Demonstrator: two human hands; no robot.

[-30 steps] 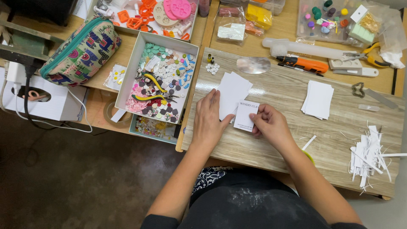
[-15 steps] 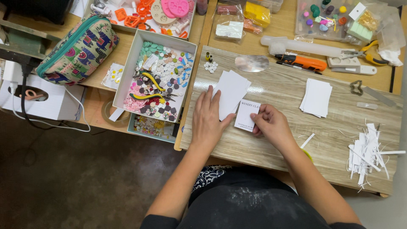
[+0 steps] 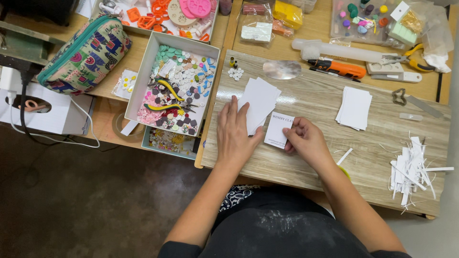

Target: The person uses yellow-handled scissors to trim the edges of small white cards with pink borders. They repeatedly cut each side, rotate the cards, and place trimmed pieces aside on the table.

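Left hand [image 3: 235, 136] flat, fingers spread, pressing on fanned stack of white cards [image 3: 259, 101] on wooden board [image 3: 315, 100]. Right hand [image 3: 306, 141] curled, pinching small printed card [image 3: 278, 129] at right edge. Card lies between hands, just beside stack. Second card pile [image 3: 354, 108] well apart, right.

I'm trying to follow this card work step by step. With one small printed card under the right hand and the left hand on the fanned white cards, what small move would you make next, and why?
Probably lift the small printed card clear with the right hand: its fingers rest on the card's edge, while the left hand lies flat, pinning the fanned white cards beside it.
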